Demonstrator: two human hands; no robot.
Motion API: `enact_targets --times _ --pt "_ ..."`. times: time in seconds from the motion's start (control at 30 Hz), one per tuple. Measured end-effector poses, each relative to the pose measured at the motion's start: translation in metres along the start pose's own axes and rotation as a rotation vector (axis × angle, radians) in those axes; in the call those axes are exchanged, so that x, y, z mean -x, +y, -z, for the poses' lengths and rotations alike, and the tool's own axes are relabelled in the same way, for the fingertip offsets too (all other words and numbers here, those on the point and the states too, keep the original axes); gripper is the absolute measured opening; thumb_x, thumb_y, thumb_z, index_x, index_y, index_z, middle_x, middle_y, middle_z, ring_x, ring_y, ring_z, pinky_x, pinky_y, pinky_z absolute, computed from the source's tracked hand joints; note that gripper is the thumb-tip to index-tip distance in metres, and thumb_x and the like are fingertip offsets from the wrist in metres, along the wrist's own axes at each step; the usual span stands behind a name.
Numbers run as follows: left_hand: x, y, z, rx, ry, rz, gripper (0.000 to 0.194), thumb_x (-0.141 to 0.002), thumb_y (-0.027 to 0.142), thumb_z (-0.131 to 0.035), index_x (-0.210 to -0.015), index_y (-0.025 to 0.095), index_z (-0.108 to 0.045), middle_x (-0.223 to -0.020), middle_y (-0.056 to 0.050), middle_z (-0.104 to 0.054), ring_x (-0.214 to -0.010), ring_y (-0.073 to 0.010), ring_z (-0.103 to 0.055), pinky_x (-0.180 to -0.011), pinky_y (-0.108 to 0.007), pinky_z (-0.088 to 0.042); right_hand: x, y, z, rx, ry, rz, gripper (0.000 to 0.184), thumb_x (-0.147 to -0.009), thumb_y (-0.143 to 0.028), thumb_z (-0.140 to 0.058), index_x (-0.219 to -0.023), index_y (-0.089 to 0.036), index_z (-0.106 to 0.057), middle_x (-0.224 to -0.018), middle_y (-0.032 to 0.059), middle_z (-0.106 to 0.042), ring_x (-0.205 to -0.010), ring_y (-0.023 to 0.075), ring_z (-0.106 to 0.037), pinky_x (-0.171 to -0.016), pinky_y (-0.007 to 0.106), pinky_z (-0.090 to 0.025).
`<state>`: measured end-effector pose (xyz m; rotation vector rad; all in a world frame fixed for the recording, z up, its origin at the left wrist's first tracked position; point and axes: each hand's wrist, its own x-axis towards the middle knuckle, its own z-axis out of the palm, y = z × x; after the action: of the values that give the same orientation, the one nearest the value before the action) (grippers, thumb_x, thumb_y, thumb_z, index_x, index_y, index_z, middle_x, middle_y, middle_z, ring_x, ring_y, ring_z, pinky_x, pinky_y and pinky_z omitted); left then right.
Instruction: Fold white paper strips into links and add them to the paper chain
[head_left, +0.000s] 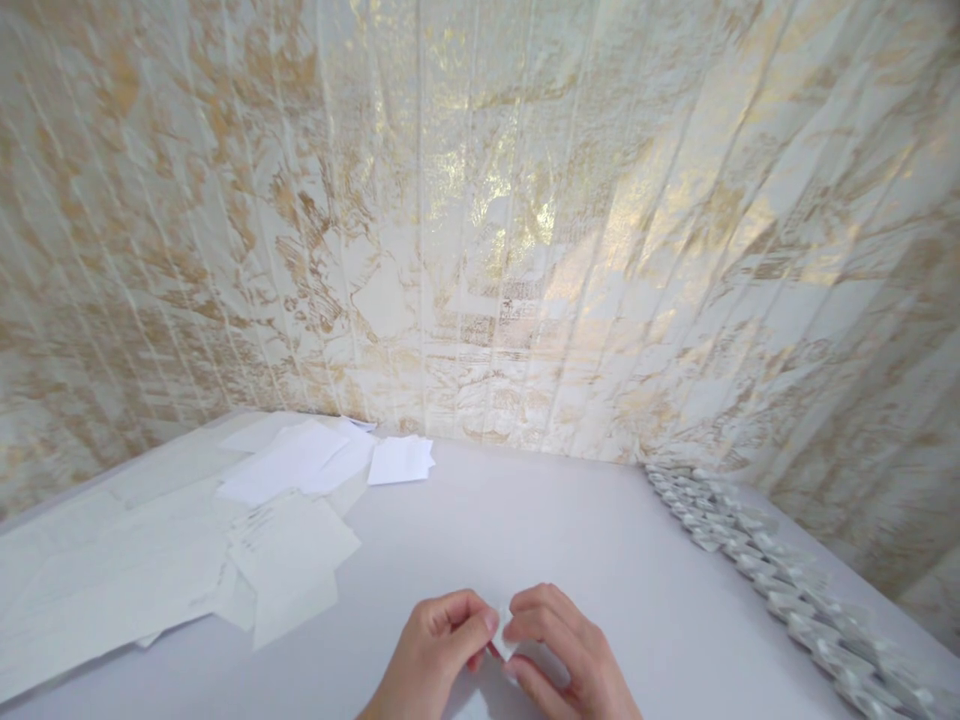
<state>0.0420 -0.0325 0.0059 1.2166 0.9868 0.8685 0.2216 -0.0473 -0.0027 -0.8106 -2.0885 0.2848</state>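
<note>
A small folded piece of white paper [503, 640] is held between my two hands near the front of the table. My left hand [446, 645] pinches its left side, the thumb lying over the bent fingers. On the other side my right hand [559, 650] curls in, with thumb and fingertips at the paper's right edge. The fingers partly cover the paper, so its full shape is hidden. Something white, perhaps more paper, shows on the table just below the hands, cut off by the frame's lower edge.
Loose white sheets [112, 570] and smaller paper pieces [292, 550] overlap on the left. A small stack of paper squares [400, 461] lies at the back. Rows of small folded paper pieces [780, 590] run along the right side. A patterned curtain [480, 220] hangs behind the table [525, 520].
</note>
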Motion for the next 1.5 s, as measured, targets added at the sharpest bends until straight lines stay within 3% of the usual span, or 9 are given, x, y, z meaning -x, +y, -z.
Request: enact_targets --times 0.1,0.2,0.3,0.43,0.73,0.93,1.23,1.4,1.5 --pt "0.001 0.001 0.0 -0.007 -0.031 -0.015 0.044 -0.07 0.058 -0.066 -0.054 0.02 -0.052 -0.053 0.005 -0.043 -0.058 -0.0139 -0.038 -0.062 -0.028 -0.028 0.0 -0.002 -0.001 -0.08 0.016 -0.084 0.015 -0.096 -0.03 -0.057 -0.084 -0.022 -0.062 -0.079 0.004 -0.065 -0.075 0.0174 -0.063 -0.067 0.025 -0.049" --pt "0.001 0.0 0.001 -0.032 -0.059 -0.039 0.04 -0.073 0.055 -0.062 -0.056 0.019 -0.053 -0.055 0.003 -0.045 -0.06 -0.0151 -0.04 -0.063 -0.029 -0.029 0.002 -0.004 -0.004 -0.213 0.015 -0.286 0.03 -0.097 -0.041 -0.055 -0.076 -0.02 -0.059 -0.074 0.0025 -0.062 -0.07 0.0158 -0.06 -0.065 0.024 -0.047" --pt "0.0 0.0 0.002 -0.059 -0.085 -0.041 0.04 -0.075 0.056 -0.058 -0.061 0.019 -0.054 -0.058 0.002 -0.047 -0.062 -0.0164 -0.042 -0.065 -0.03 -0.03 0.003 -0.005 -0.007 -0.348 -0.001 -0.466 0.04 -0.094 -0.054 -0.053 -0.077 -0.019 -0.059 -0.074 0.0027 -0.061 -0.07 0.0165 -0.058 -0.067 0.026 -0.046" --pt "0.002 0.003 0.001 -0.118 -0.164 -0.078 0.047 -0.08 0.065 -0.052 -0.066 0.02 -0.048 -0.063 0.003 -0.044 -0.065 -0.0159 -0.041 -0.064 -0.028 -0.031 0.003 -0.003 -0.009 -0.475 0.007 -0.557 0.044 -0.09 -0.061 -0.054 -0.081 -0.018 -0.058 -0.075 0.0022 -0.059 -0.072 0.0172 -0.055 -0.069 0.028 -0.044" --pt "0.004 0.003 0.004 -0.286 -0.167 -0.178 0.035 -0.088 0.052 -0.051 -0.073 0.021 -0.045 -0.069 0.005 -0.038 -0.068 -0.0147 -0.038 -0.064 -0.026 -0.032 0.004 -0.003 -0.01 -0.55 0.075 -0.577 0.043 -0.086 -0.062 -0.06 -0.098 -0.022 -0.055 -0.078 -0.0013 -0.051 -0.075 0.0165 -0.051 -0.072 0.028 -0.043" --pt "0.003 0.0 0.005 -0.24 -0.136 -0.142 0.031 -0.086 0.048 -0.054 -0.073 0.02 -0.049 -0.069 0.005 -0.041 -0.07 -0.0153 -0.04 -0.065 -0.026 -0.032 0.002 -0.001 -0.007 -0.45 -0.124 -0.684 0.053 -0.087 -0.07 -0.049 -0.077 -0.018 -0.054 -0.066 -0.0034 -0.044 -0.062 0.0134 -0.04 -0.059 0.025 -0.032" --pt "0.004 -0.001 0.002 -0.182 -0.115 -0.109 0.032 -0.081 0.048 -0.058 -0.068 0.018 -0.054 -0.062 0.004 -0.048 -0.063 -0.0147 -0.042 -0.061 -0.027 -0.032 0.002 -0.006 -0.002 -0.265 -0.136 -0.606 0.054 -0.093 -0.067 -0.038 -0.07 -0.019 -0.05 -0.063 -0.0027 -0.046 -0.06 0.0137 -0.043 -0.058 0.025 -0.032" --pt "0.001 -0.001 0.005 -0.237 -0.111 -0.141 0.028 -0.084 0.043 -0.056 -0.072 0.017 -0.057 -0.066 0.002 -0.053 -0.066 -0.0158 -0.047 -0.064 -0.027 -0.035 0.003 -0.004 -0.003 -0.334 -0.099 -0.62 0.05 -0.093 -0.063 -0.044 -0.071 -0.019 -0.052 -0.063 -0.0025 -0.049 -0.061 0.0136 -0.045 -0.059 0.025 -0.035" --pt "0.0 0.001 0.008 -0.346 -0.09 -0.196 0.026 -0.085 0.04 -0.054 -0.072 0.018 -0.057 -0.067 0.003 -0.051 -0.068 -0.0161 -0.047 -0.064 -0.027 -0.035 0.005 -0.001 -0.007 -0.511 -0.056 -0.641 0.043 -0.094 -0.061 -0.045 -0.09 -0.02 -0.055 -0.068 -0.002 -0.054 -0.064 0.0144 -0.049 -0.062 0.025 -0.039"
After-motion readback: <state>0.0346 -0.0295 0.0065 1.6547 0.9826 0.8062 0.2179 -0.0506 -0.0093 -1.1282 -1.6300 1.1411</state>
